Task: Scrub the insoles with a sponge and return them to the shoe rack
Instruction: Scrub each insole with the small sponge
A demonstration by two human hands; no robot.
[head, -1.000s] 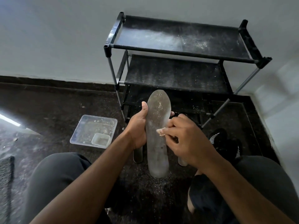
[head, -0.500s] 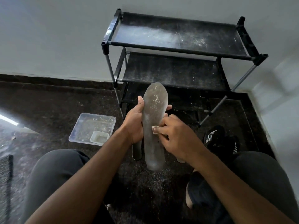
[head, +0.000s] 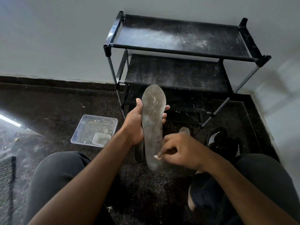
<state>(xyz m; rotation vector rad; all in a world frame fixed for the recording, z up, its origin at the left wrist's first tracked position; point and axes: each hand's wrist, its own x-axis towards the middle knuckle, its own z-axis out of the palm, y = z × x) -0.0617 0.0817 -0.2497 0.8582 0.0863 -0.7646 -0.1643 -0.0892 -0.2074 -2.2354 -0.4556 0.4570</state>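
The left hand grips an upright insole. The right hand pinches a pale sponge against its near end.

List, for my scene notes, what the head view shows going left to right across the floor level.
Clear plastic tray → left hand → grey insole it holds upright → right hand, pinching something small and pale at the insole's lower edge → black striped shoe.
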